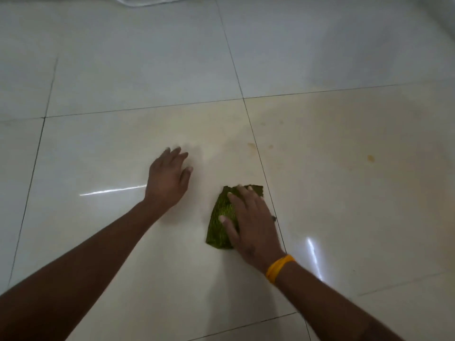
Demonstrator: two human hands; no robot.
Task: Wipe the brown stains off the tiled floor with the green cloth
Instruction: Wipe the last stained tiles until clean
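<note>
1. The right hand (248, 220) lies flat on the folded green ribbed cloth (222, 217), fingers straight and a little spread, pressing it down on the shiny cream tiled floor (344, 217). A yellow band (279, 268) is on that wrist.
2. The left hand (168, 178) rests on the floor to the left of the cloth. Its fingers are straight and it holds nothing. It looks like it is propping the person up.
3. The cloth is longer one way. Its long side runs from near the person toward the far side, along the dark line between tiles (261, 166).
4. The brown stains are farther away and to the right. One small brown stain (251, 145) sits close to the tile line, just past the cloth. Another orange-brown stain (371, 158) is well off to the right.
5. The right hand is nearer both, so I think it should push the cloth forward first, then sideways to the right.
6. No stain is under the cloth yet, as far as I can see.
</note>
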